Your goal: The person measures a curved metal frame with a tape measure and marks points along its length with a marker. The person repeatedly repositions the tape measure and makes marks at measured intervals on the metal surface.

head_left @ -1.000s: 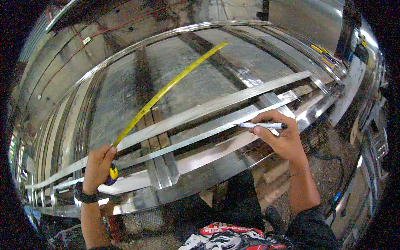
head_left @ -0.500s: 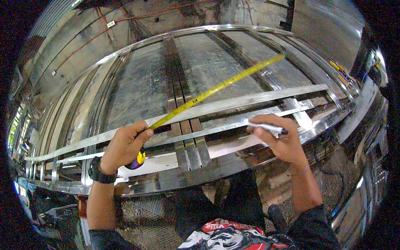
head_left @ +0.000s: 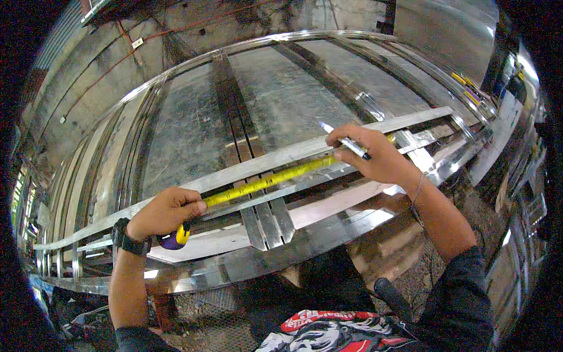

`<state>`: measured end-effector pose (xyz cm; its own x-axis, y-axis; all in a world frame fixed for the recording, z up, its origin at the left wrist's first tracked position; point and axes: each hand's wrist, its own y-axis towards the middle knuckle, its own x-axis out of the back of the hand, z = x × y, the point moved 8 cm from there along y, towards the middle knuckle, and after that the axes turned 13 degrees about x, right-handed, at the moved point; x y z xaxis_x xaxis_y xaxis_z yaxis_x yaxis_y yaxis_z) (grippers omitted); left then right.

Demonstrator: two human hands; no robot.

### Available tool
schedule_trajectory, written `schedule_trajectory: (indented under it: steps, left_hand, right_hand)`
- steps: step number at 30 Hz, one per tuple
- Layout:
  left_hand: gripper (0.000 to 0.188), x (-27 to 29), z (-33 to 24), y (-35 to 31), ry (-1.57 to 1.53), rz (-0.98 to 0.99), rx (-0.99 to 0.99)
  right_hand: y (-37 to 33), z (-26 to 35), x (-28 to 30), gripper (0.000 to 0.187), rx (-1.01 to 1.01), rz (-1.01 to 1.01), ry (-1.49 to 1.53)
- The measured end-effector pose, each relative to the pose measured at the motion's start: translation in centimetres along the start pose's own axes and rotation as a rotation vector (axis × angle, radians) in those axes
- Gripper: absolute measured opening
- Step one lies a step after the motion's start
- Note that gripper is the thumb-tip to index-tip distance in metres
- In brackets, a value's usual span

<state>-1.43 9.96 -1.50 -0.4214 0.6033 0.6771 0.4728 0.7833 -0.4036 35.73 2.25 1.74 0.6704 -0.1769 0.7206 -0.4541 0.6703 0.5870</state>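
My left hand (head_left: 164,212), with a black watch on its wrist, is closed on a tape measure, thumb and finger pinching the yellow blade (head_left: 270,180). Below that hand shows the dark and yellow case (head_left: 177,237). Rightward the blade runs out between two long silvery metal bars, along the farther bar (head_left: 293,151) and above the nearer bar (head_left: 305,183). A white marker (head_left: 354,148) with a dark end is gripped in my right hand (head_left: 378,157). That hand's fingers also reach the blade and hide part of it; its tip shows just beyond them.
The bars lie across a large metal frame with several crosspieces (head_left: 231,117) over grey sheet panels (head_left: 275,94). Yellow-handled tools (head_left: 466,85) rest at the far right corner. A stained wall (head_left: 187,23) stands behind. The frame's shiny near edge (head_left: 328,237) passes in front of me.
The blade has swung down from a raised slant to lie along the bars. My right hand has moved up to it, with the marker tip now pointing up and left.
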Motion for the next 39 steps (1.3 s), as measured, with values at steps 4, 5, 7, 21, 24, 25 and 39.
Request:
schedule_trajectory:
  steps: [4, 5, 7, 21, 24, 25, 39]
  left_hand:
    - [0.03, 0.0, -0.3, -0.7, 0.096, -0.063, -0.1]
    - [0.028, 0.0, -0.5, -0.7, 0.177, -0.092, -0.148]
    - [0.027, 0.1, -0.6, -0.8, 0.227, -0.138, -0.212]
    - [0.027, -0.1, -2.3, -1.6, 0.299, -0.2, 0.016]
    - [0.029, 0.2, -1.4, -1.6, 0.339, -0.227, 0.019]
    - [0.03, 0.3, -1.1, -1.6, 0.343, -0.239, 0.02]
    - [0.035, 0.3, -0.4, -1.7, 0.391, -0.212, 0.087]
  right_hand:
    - [-0.2, -0.4, -1.4, 0.026, 0.029, 0.076, 0.022]
    - [-0.3, -0.5, -1.6, 0.026, 0.028, 0.092, 0.029]
    - [-0.7, -1.0, -2.3, 0.03, 0.01, 0.124, 0.049]
    - [-0.9, -1.9, -3.1, 0.026, -0.032, 0.111, 0.144]
    - [-0.8, -1.5, -3.1, 0.025, -0.028, 0.112, 0.103]
    - [-0.8, -1.4, -3.2, 0.025, -0.017, 0.109, 0.088]
    - [-1.2, -1.9, -4.1, 0.028, -0.034, 0.136, 0.056]
